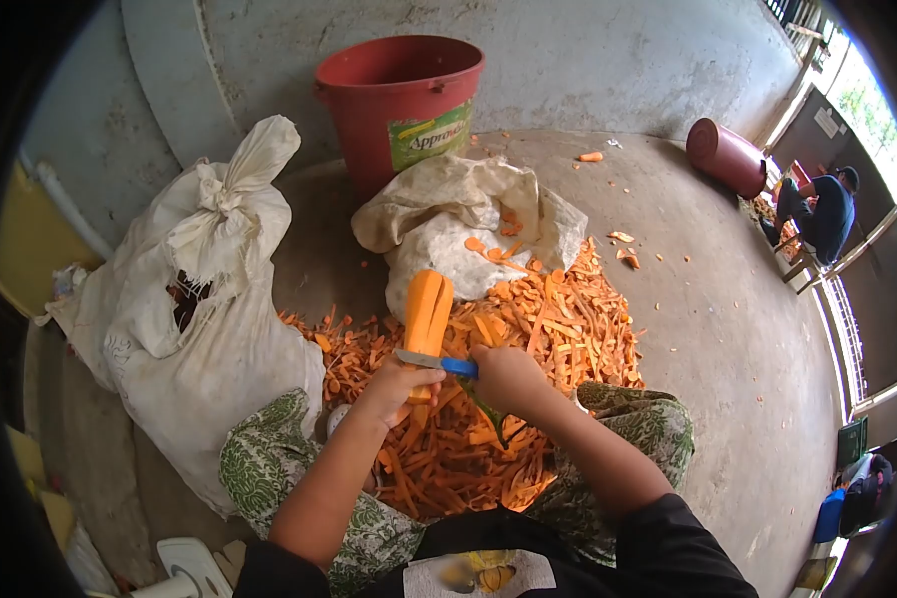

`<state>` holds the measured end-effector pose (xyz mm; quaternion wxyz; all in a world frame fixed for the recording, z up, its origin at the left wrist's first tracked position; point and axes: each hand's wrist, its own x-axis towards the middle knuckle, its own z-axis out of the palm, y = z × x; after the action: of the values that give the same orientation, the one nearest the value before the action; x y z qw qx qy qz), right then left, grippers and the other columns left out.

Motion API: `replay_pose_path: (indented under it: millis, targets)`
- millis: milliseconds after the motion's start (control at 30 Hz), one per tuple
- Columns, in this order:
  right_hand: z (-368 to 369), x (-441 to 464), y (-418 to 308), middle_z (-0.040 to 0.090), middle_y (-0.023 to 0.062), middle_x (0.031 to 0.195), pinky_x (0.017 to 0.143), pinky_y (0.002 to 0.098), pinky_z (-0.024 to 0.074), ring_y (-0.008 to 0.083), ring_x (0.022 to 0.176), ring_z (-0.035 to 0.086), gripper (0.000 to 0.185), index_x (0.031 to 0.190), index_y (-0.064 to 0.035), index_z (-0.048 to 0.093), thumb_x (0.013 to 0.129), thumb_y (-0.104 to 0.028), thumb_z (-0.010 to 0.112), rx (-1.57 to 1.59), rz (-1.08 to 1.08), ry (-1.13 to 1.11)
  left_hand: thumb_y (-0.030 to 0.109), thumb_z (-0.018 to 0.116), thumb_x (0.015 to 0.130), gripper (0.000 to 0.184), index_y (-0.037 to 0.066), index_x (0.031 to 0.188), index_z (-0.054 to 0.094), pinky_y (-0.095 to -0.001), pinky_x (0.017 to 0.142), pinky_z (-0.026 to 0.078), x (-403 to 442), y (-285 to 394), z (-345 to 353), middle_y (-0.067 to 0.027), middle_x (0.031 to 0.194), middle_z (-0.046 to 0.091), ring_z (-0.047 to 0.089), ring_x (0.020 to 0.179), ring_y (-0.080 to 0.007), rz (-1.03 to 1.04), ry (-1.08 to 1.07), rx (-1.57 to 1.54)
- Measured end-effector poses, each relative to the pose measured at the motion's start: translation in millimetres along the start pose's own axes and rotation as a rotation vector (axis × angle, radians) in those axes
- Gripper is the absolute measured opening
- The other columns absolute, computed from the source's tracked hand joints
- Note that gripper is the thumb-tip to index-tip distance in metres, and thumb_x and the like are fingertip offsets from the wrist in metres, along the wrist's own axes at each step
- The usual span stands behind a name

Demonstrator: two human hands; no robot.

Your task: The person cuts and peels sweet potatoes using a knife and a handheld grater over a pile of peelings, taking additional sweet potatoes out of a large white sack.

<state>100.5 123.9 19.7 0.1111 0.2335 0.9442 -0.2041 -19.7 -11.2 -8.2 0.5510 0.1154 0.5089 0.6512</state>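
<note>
Just above L thumb: blade of knife (456,367) lies across orange veg (428,311). Main risk, my read: a nick to L thumb or fingertips, b/c edge & flesh are so close; cause wd be a slip on a smooth cut face or R hand pushing too hard. Second risk: veg twisting or dropping, as L hand (394,387) has only its lower end; most of the length is unsupported. Might also split, given long grooves down it, if blade wedges in.

Position rel. to fingers: veg stands up out of L fingers, tilted slightly, far end pointing away from body; short stub shows below thumb. L fingers closed round base. R hand (508,379) closed on knife's blue handle, just right of veg. Dark green strip under R fingers, can't tell what.

Below & beyond both hands: heap of orange cuttings (590,344). Past veg tip, pale open sack (439,254); left of L hand, knotted sack (224,374), well apart from fingers.
</note>
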Motion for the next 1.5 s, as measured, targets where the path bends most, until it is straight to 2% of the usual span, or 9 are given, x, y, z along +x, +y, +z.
replay_pose_path:
  millis: [433,500,1033,1167,1233,1267,1300,1400,1500]
  targets:
    - [12.5,4.1,11.3,0.06,0.014,0.068,0.061,0.0414,0.0479,0.0314,0.066,0.061,0.024,0.085,-0.0034,0.053,0.078,-0.026,0.056,-0.045,0.115,0.049,-0.003,0.06,0.074,0.016,0.0,0.089,0.053,-0.026,0.044,0.045,-1.1,-6.6,14.3,-0.0063,0.071,0.055,0.053,0.059,-0.0122,-0.035,0.011,-0.047]
    - [9.1,6.4,13.7,0.061,0.0152,0.07,0.059,0.0393,0.0496,0.0308,0.066,0.062,0.013,0.083,-0.0011,0.052,0.077,-0.013,0.049,-0.025,0.11,0.068,-0.002,0.06,0.075,0.016,0.0,0.089,0.052,-0.0259,0.044,0.045,0.0,-12.3,12.7,-0.0062,0.072,0.054,0.054,0.059,-0.0124,-0.055,0.01,-0.063]
    - [19.7,45.8,56.2,0.063,0.0163,0.079,0.067,0.0395,0.0498,0.031,0.076,0.063,0.019,0.085,-0.0011,0.059,0.076,-0.015,0.052,0.04,0.238,0.131,-0.001,0.058,0.077,0.02,-0.001,0.095,0.047,-0.0264,0.045,0.043,-18.4,-16.7,29.3,-0.0056,0.073,0.05,0.052,0.058,-0.0128,-0.157,-0.013,-0.098]
    - [14.5,57.0,121.2,0.063,0.0202,0.089,0.069,0.0388,0.0501,0.0318,0.083,0.062,0.027,0.087,0.0012,0.063,0.077,-0.022,0.055,0.184,0.571,-0.01,-0.001,0.058,0.077,0.023,0.0,0.097,0.046,-0.0263,0.045,0.044,-39.0,-13.4,36.3,-0.0058,0.074,0.05,0.052,0.058,-0.0126,-0.159,-0.054,0.022]
    - [35.5,59.4,147.7,0.062,0.0227,0.087,0.068,0.0392,0.0494,0.0329,0.082,0.061,0.029,0.084,0.0018,0.063,0.077,-0.026,0.056,0.172,0.556,0.138,0.001,0.059,0.078,0.026,0.001,0.1,0.045,-0.0265,0.046,0.044,-49.3,-3.5,38.5,-0.0064,0.074,0.05,0.052,0.057,-0.0124,-0.128,-0.288,0.011]
    - [45.3,62.1,154.6,0.062,0.0235,0.084,0.066,0.04,0.0486,0.0342,0.079,0.061,0.029,0.082,0.0026,0.062,0.077,-0.025,0.054,0.225,0.53,0.202,0.002,0.059,0.078,0.028,0.002,0.102,0.044,-0.0266,0.048,0.046,-49.9,0.9,36.5,-0.0066,0.075,0.051,0.053,0.058,-0.0124,-0.101,-0.308,0.041]
    - [48.3,72.1,153.3,0.061,0.0227,0.071,0.061,0.0408,0.0483,0.0342,0.07,0.062,0.028,0.074,0.0035,0.061,0.076,-0.023,0.054,0.158,0.571,0.162,0.002,0.059,0.078,0.028,0.002,0.102,0.044,-0.0266,0.048,0.046,-47.8,1.6,32.0,-0.0066,0.075,0.051,0.053,0.058,-0.0124,-0.098,-0.303,0.039]
    - [23.8,64.3,130.6,0.06,0.0215,0.069,0.059,0.0406,0.0468,0.0336,0.067,0.06,0.026,0.075,0.0017,0.061,0.078,-0.023,0.052,0.151,0.582,0.212,0.008,0.06,0.08,0.028,0.002,0.102,0.044,-0.0267,0.049,0.048,-37.6,-2.1,18.1,-0.0066,0.075,0.051,0.054,0.059,-0.0125,-0.011,-0.255,0.122]
    - [11.0,57.7,119.6,0.059,0.0192,0.066,0.057,0.0405,0.0442,0.0319,0.061,0.058,0.026,0.077,0.0002,0.06,0.08,-0.024,0.053,0.31,0.463,0.336,0.013,0.06,0.082,0.029,0.002,0.103,0.044,-0.028,0.053,0.05,-25.5,-3.1,10.1,-0.0067,0.079,0.052,0.057,0.063,-0.014,0.005,-0.206,-0.008]
